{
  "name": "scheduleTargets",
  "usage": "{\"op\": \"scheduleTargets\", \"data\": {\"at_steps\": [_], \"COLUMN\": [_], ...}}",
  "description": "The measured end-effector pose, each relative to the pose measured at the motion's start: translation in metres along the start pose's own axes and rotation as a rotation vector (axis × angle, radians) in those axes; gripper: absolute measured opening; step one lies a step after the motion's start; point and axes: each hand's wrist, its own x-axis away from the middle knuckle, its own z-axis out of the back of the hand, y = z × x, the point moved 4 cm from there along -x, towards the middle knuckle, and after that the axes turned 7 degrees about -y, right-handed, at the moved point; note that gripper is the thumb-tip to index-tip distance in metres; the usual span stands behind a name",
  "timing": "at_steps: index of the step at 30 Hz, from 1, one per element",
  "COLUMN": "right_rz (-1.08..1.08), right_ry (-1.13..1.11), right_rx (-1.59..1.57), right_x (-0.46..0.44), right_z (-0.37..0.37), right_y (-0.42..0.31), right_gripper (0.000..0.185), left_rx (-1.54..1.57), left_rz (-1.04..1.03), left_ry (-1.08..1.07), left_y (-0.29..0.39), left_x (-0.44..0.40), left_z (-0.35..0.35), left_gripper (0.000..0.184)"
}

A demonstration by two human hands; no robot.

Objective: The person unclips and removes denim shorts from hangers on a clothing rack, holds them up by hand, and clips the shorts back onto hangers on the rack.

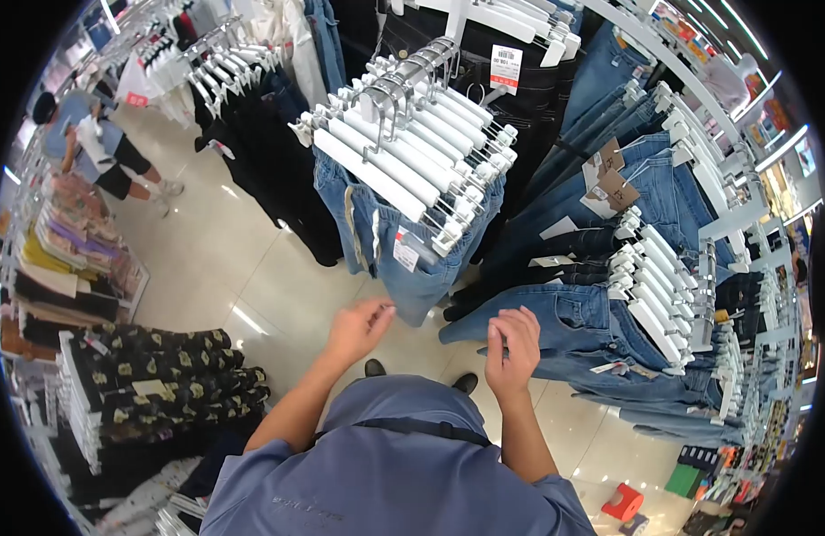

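Observation:
In the lower middle, my left hand [360, 329] hovers with loosely curled fingers and nothing visible in it, just below a rack of light blue drawstring denim [403, 228]. White hangers [412, 147] carry these garments, and a white and red price tag [407, 250] hangs on the front one. My right hand [514, 344] is raised with its thumb apart from the fingers, also holding nothing. It is nearest to the blue jeans [555, 308] hanging on the right, whose white hangers [655, 295] are bunched together.
Black trousers [274, 161] hang at upper left. A floral dark garment row [162, 384] stands at lower left, near folded or hung coloured clothes [68, 237]. A person [91, 147] is in the left aisle. A red object [622, 502] lies on the floor at lower right.

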Motion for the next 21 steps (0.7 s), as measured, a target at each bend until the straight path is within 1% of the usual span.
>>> {"op": "scheduleTargets", "data": {"at_steps": [3,5,7,10,12,13,16,17,21], "right_rz": [-0.003,-0.035,-0.079,-0.101,-0.107,-0.112,-0.107,-0.087,-0.158], "right_ry": [0.028,0.052,0.066,0.079,0.093,0.099,0.094,0.091,0.066], "right_rx": [-0.013,-0.024,-0.034,-0.031,-0.041,-0.049,-0.093,-0.097,-0.139], "right_x": [-0.025,-0.038,-0.049,-0.063,-0.070,-0.073,-0.080,-0.081,-0.085], "right_z": [-0.010,-0.017,-0.024,-0.033,-0.040,-0.044,-0.053,-0.059,-0.075], "right_y": [-0.016,-0.021,-0.024,-0.025,-0.022,-0.019,-0.014,-0.008,0.005], "right_gripper": [0.012,0.015,0.019,0.030,0.039,0.043,0.052,0.057,0.058], "left_rx": [-0.014,-0.003,0.020,0.112,0.153,0.223,0.217,0.235,0.323], "left_rz": [-0.031,-0.163,-0.193,-0.203,-0.205,-0.163,-0.213,-0.198,-0.168], "left_ry": [0.151,0.297,0.351,0.433,0.465,0.436,0.495,0.466,0.369], "left_y": [-0.013,-0.020,-0.013,-0.021,-0.024,-0.031,-0.035,-0.035,-0.045], "left_x": [-0.022,-0.043,-0.067,-0.099,-0.118,-0.127,-0.149,-0.156,-0.184], "left_z": [0.050,0.084,0.118,0.147,0.155,0.155,0.159,0.161,0.171], "left_gripper": [0.015,0.020,0.025,0.028,0.034,0.041,0.048,0.052,0.051]}}
